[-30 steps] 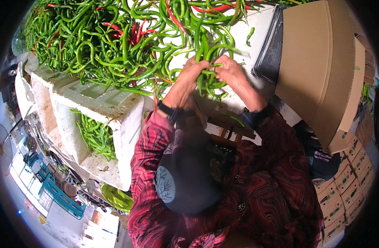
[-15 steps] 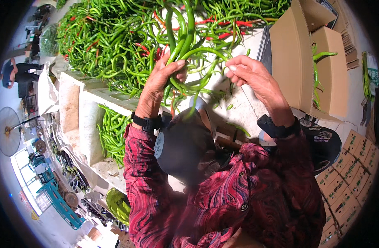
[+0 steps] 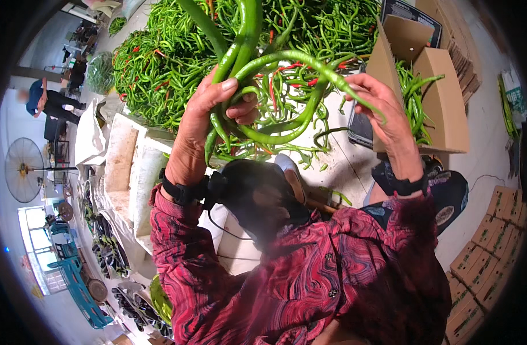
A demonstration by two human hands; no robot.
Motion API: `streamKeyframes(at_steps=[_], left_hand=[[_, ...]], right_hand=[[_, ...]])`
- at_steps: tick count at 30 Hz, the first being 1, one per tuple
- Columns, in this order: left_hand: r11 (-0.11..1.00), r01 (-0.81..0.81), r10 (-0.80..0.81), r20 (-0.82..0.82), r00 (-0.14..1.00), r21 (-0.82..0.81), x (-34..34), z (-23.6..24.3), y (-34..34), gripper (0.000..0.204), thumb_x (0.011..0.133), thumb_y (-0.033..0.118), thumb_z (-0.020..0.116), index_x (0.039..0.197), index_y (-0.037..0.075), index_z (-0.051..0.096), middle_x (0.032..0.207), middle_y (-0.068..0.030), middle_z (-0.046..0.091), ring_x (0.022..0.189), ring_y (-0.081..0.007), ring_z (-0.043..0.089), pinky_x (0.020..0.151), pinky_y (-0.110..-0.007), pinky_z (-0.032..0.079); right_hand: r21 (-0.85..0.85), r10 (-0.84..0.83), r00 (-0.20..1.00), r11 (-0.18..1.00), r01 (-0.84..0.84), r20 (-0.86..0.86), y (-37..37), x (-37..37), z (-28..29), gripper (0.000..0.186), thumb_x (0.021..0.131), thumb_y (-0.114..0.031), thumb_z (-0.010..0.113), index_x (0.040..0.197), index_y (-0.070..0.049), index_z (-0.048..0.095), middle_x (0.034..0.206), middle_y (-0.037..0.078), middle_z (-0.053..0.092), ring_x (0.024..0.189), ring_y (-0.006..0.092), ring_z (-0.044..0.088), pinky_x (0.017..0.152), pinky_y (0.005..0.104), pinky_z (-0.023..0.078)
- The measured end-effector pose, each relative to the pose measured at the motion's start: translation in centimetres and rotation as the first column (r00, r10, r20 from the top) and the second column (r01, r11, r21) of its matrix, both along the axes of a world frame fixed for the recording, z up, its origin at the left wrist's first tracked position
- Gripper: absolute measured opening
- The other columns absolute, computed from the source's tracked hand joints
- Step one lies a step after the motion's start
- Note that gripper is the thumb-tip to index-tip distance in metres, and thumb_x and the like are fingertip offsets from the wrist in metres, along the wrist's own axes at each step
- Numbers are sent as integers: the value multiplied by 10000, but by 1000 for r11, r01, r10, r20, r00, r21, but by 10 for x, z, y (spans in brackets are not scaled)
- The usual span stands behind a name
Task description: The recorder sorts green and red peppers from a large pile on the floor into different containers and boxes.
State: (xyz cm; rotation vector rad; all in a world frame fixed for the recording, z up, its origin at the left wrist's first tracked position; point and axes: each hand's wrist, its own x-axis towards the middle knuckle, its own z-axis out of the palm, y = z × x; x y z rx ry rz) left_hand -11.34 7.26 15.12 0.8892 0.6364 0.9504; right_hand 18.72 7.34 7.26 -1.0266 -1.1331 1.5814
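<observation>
My left hand (image 3: 203, 123) is raised and clenched around a bunch of long green peppers (image 3: 246, 52) whose tips curl below my fingers. My right hand (image 3: 384, 106) pinches the far end of one long curved green pepper (image 3: 309, 63) that arches over from the bunch. Behind both hands lies a big pile of green peppers with a few red ones (image 3: 177, 63) on a white surface. Both wrists wear black bands, and my sleeves are red patterned.
An open cardboard box (image 3: 441, 98) holding green peppers stands at the right. White foam boxes (image 3: 128, 167) sit at the left. Flat cardboard cartons (image 3: 487, 247) lie lower right. A person (image 3: 48, 103) stands far left near a floor fan (image 3: 25, 169).
Both hands have lifted from the pile toward the camera with the bunch of peppers. My right hand has drawn one long pepper out to the right.
</observation>
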Motion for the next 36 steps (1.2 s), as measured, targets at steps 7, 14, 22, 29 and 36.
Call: streamKeyframes(at_steps=[7,14,22,29,36], left_hand=[[995,45,-20,251,968,-93,43,-8,-33,435,835,216,625,1164,-14,459,806,-52,509,531,-46,388,496,-211,328],[985,112,-51,398,916,-131,77,-34,-54,422,870,237,568,1165,-35,438,817,-7,441,517,-6,356,499,-185,323],[974,23,106,547,830,-225,75,-63,-74,307,922,213,518,1117,-8,432,784,2,410,520,-16,384,497,-187,337],[977,-64,164,528,833,-203,80,-81,-69,363,922,201,511,1199,-15,417,815,-16,437,518,-15,378,497,-188,338],[951,-152,287,589,756,-269,75,-81,-65,359,918,199,491,1190,-30,438,876,-54,503,546,-35,384,535,-212,337]], right_hand=[[475,8,980,874,-103,198,18,-26,-19,561,811,-290,701,1299,-127,478,1193,91,534,1002,190,550,850,326,474],[658,-113,904,723,-210,412,13,-41,6,187,825,-202,668,907,-34,658,843,130,644,823,254,636,716,351,504],[74,-2,1000,997,1,13,23,63,34,341,961,-253,522,1188,-1,552,913,33,631,599,-15,436,488,119,321],[115,25,978,993,-2,-207,17,107,56,348,977,-167,465,1247,52,480,960,98,617,579,32,357,504,167,323],[121,-9,907,990,66,-421,2,144,63,345,987,-163,439,1249,61,460,1034,113,603,596,41,354,539,178,326]])
